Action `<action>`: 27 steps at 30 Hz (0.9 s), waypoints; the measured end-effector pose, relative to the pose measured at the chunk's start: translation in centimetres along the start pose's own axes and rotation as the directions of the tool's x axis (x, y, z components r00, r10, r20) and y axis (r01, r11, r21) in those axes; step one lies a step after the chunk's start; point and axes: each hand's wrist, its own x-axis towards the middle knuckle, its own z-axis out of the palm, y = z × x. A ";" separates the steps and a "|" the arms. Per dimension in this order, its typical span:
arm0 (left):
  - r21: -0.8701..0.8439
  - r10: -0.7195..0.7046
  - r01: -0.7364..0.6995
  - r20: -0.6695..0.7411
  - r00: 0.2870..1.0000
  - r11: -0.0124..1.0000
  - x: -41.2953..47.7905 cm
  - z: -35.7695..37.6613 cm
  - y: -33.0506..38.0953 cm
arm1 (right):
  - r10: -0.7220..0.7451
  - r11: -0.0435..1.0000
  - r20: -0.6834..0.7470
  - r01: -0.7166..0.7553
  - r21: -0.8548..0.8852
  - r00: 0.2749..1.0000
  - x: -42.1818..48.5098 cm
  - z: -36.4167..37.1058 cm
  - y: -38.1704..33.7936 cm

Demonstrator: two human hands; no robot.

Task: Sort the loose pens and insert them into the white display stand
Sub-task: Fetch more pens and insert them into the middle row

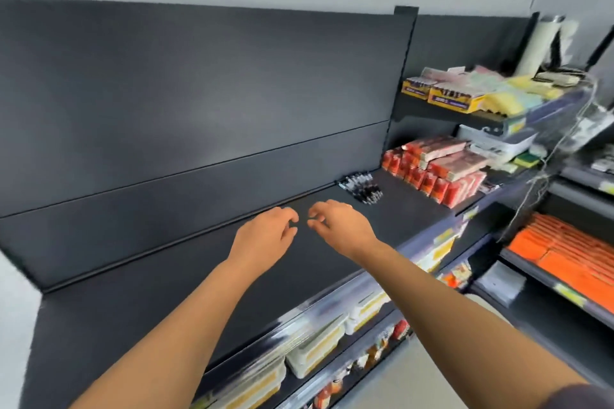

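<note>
Both bare forearms reach in from the bottom of the frame across a long matt black metal shelf [159,295] with a tall dark back panel [199,93] behind it. The left hand [265,236] and the right hand [339,222] sit side by side at the centre of the frame, knuckles up and fingertips turned towards each other with a narrow gap between them. On each hand the fingers are loosely curled, and the thumb and forefinger are drawn near one another. The blur keeps me from telling whether those tips meet, or whether the hands touch the shelf.

The loose pens [360,189], a small heap of black-and-clear barrels, lie on the same shelf just right of centre, close to the back panel. They are beyond the right hand and apart from it.

Further right on that shelf stands a stack of red and pink packets [435,173]. Above them, in the upper right, are yellow cardboard boxes [452,98] on a higher shelf. Flat orange packs [564,252] fill a rack at the right edge. White plastic boxes with yellow labels [315,352] line the shelf below, lower centre.
</note>
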 end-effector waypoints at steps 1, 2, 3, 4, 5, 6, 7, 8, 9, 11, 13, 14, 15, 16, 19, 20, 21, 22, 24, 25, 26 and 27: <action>-0.004 0.010 -0.010 0.012 1.000 1.000 1.2 0.9 0.9 | 0.026 1.000 0.016 -0.026 -0.009 1.000 0.2 -0.5 1.6; -0.005 0.022 -0.022 0.031 0.999 1.000 2.7 2.0 1.7 | 0.053 0.998 0.031 -0.052 -0.019 0.998 0.5 -0.9 3.4; -0.001 0.029 -0.029 0.056 0.998 1.000 3.9 2.8 2.2 | 0.071 0.997 0.044 -0.070 -0.029 0.996 0.8 -1.2 4.9; 0.006 0.034 -0.034 0.085 0.996 0.999 4.9 3.6 2.6 | 0.090 0.995 0.058 -0.088 -0.035 0.994 1.1 -1.4 6.2; 0.013 0.039 -0.041 0.116 0.993 0.999 6.4 4.8 2.9 | 0.111 0.993 0.066 -0.109 -0.034 0.992 1.6 -1.6 7.9; 0.022 0.037 -0.040 0.142 0.989 0.999 7.7 5.9 3.1 | 0.128 0.992 0.072 -0.126 -0.031 0.989 2.2 -1.8 9.2; 0.023 0.035 -0.040 0.161 0.986 0.999 9.3 7.2 3.2 | 0.145 0.989 0.073 -0.143 -0.032 0.987 3.0 -2.0 10.8; 0.022 0.032 -0.036 0.176 0.984 0.999 10.9 8.4 3.3 | 0.159 0.987 0.071 -0.157 -0.033 0.985 3.9 -2.2 12.1; 0.018 0.029 -0.033 0.190 0.981 0.999 12.3 9.5 3.4 | 0.170 0.985 0.070 -0.168 -0.035 0.983 4.8 -2.3 13.3; 0.010 0.021 -0.024 0.228 0.973 1.000 15.5 12.1 3.7 | 0.190 0.982 0.077 -0.187 -0.040 0.979 7.1 -2.3 16.0; 0.018 0.002 -0.008 0.288 0.958 1.000 18.6 14.6 3.8 | 0.206 0.978 0.106 -0.202 -0.053 0.973 9.5 -2.3 18.3; 0.029 -0.008 -0.002 0.321 0.947 1.000 19.7 15.6 3.8 | 0.214 0.976 0.124 -0.208 -0.060 0.969 10.4 -2.3 19.3; 0.042 -0.015 0.000 0.348 0.938 0.999 21.2 16.6 3.7 | 0.222 0.975 0.135 -0.215 -0.064 0.966 11.6 -2.2 20.4; 0.058 -0.022 0.000 0.370 0.929 0.998 22.4 17.5 3.7 | 0.227 0.973 0.142 -0.219 -0.069 0.964 12.6 -2.2 21.4; 0.104 -0.053 0.007 0.441 0.896 0.995 25.4 19.8 3.8 | 0.235 0.971 0.176 -0.225 -0.078 0.956 15.2 -1.7 23.8; 0.121 -0.065 0.009 0.465 0.883 0.993 26.1 20.6 3.8 | 0.236 0.971 0.194 -0.224 -0.080 0.952 16.0 -1.3 24.5; 0.138 -0.083 0.017 0.486 0.870 0.990 26.6 21.4 3.8 | 0.236 0.971 0.209 -0.223 -0.082 0.949 16.6 -0.9 25.1; 0.156 -0.108 0.033 0.503 0.857 0.987 27.2 22.2 3.8 | 0.233 0.972 0.227 -0.219 -0.084 0.946 17.4 -0.4 25.6; 0.190 -0.162 0.072 0.515 0.842 0.979 27.9 23.4 3.7 | 0.225 0.974 0.252 -0.209 -0.089 0.941 18.5 0.6 26.4; 0.202 -0.190 0.099 0.511 0.838 0.975 28.4 24.0 3.6 | 0.214 0.976 0.266 -0.197 -0.092 0.940 19.2 1.2 26.8; 0.208 -0.217 0.125 0.505 0.836 0.970 28.8 24.5 3.6 | 0.204 0.978 0.278 -0.183 -0.101 0.939 19.7 1.7 27.2; 0.213 -0.244 0.157 0.492 0.836 0.964 29.2 25.0 3.6 | 0.190 0.980 0.292 -0.163 -0.113 0.937 20.3 2.2 27.7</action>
